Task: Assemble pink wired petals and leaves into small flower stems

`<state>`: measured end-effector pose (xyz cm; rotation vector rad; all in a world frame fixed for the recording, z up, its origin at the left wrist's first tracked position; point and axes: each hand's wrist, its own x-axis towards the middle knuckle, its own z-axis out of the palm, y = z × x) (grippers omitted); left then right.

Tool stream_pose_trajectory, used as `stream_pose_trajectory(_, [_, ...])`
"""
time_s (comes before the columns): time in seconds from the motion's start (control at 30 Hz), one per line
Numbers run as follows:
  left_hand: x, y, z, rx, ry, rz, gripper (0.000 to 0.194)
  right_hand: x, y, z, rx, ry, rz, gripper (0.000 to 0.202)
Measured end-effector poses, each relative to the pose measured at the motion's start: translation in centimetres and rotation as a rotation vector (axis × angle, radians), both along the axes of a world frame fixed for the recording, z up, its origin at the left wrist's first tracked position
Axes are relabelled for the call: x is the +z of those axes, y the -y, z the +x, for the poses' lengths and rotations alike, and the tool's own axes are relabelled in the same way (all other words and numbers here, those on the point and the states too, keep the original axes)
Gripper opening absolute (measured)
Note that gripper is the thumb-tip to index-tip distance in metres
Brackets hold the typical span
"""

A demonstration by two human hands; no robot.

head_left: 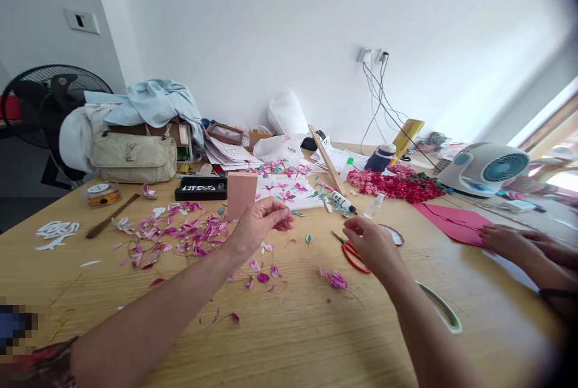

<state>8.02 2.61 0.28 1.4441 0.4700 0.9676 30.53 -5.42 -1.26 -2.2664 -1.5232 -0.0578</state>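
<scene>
My left hand [264, 219] is raised over the middle of the table, its thumb and fingertips pressed together. What they pinch, if anything, is too small to make out. My right hand [371, 242] hovers opposite with curled fingers, close to the red-handled scissors [353, 256]; anything in its fingertips is hidden. Between and below my hands lie a small green leaf-shaped piece [309, 238] and a magenta petal flower [336, 279] with thin stems. Loose magenta petals [185, 228] are scattered left of my left hand, beside an upright wooden block [241, 192].
Another person's hands [510, 243] rest on pink paper [454, 222] at the right. Behind are a glue bottle [341, 200], finished-looking flowers on white paper [289, 192], red and pink flower bunches [401, 186] and a fan [485, 168]. A black tray [201, 194] stands left; a curved green strip [440, 309] lies right.
</scene>
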Motion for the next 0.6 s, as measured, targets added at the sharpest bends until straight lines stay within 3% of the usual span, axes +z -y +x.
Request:
stream_pose_trajectory(0.13, [0.5, 0.2, -0.2, -0.072, -0.031, -0.006, 0.019, -2.2, 0.7, 3.8, -0.058, 0.077, -0.216, 0.017])
stream_pose_trajectory(0.3, [1.2, 0.7, -0.5, -0.063, -0.008, -0.045, 0.019, -3.8, -0.1, 4.6, -0.089, 0.129, -0.343, 0.014])
stream_pose_trajectory(0.47, [2.2, 1.3, -0.9, -0.066, 0.004, -0.108, 0.018, -1.7, 0.7, 3.9, -0.119, 0.097, -0.349, 0.008])
stream_pose_trajectory(0.53, [2.4, 1.6, -0.9, -0.08, -0.002, -0.112, 0.018, -0.4, 1.9, 2.5, -0.098, -0.061, -0.226, 0.009])
stream_pose_trajectory(0.6, [2.5, 1.9, -0.8, -0.098, 0.003, -0.111, 0.018, 0.8, 3.2, 0.3, 0.007, -0.388, -0.034, 0.013])
